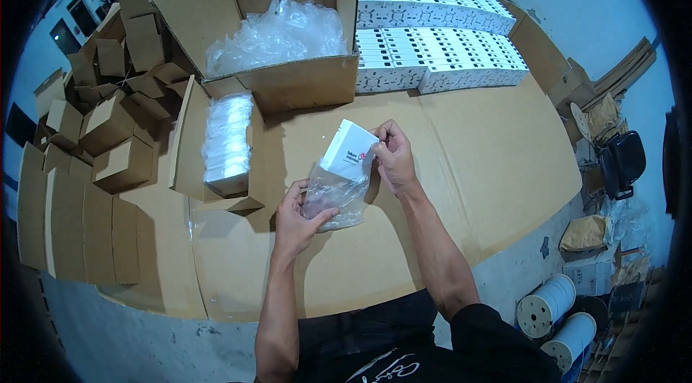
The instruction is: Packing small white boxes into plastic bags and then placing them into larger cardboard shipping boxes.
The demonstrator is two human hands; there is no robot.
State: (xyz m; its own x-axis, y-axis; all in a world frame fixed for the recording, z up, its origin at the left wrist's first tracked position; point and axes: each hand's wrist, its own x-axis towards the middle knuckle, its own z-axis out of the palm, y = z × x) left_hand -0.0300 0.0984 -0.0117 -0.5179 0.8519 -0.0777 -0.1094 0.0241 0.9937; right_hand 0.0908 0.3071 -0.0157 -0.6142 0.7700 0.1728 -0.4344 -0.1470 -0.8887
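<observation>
A small white box (349,150) with print on its face sits partly inside a clear plastic bag (335,199), its upper part sticking out. My left hand (299,221) is closed around the bag's lower left side, thumb across the front. At the upper right, my right hand (394,155) pinches the edge by the bag's mouth and the box's corner; exactly what the fingertips grip is hard to make out. Left of my hands stands an open cardboard carton (189,149) holding a row of plastic-wrapped packages (229,139).
Behind, a large open carton (306,82) holds a heap of clear plastic bags (281,33). Rows of white boxes (472,73) are stacked at the back right. Empty brown cartons (119,127) crowd the left of the cardboard-covered table (497,159). Cable spools (548,304) stand on the floor, lower right.
</observation>
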